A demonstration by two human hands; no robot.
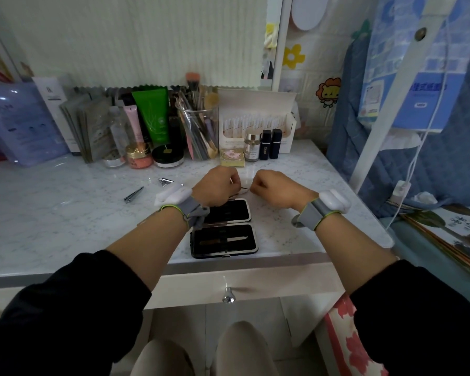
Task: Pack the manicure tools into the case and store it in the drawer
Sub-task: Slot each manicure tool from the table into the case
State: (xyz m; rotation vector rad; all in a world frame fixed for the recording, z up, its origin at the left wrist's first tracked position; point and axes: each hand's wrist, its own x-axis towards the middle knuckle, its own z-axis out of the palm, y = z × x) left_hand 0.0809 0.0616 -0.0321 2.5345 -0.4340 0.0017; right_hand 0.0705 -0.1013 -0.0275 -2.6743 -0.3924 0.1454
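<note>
A black manicure case [224,241] lies open near the table's front edge, with a slim metal tool strapped in its near half. Just behind its far half, my left hand [215,187] and my right hand [273,188] are both curled, pinching a thin metal tool [244,189] between them; most of it is hidden by the fingers. A nail clipper [133,194] and a second, smaller clipper [165,181] lie loose on the marble top to the left. The drawer [244,282] below the table edge is closed, with a crystal knob [228,297].
Cosmetics crowd the back of the table: a green tube [154,115], a brush cup [198,131], jars, lipsticks and a white box [258,123]. A blue-covered bed and a white ladder rail [385,109] stand at the right. My knees are under the drawer.
</note>
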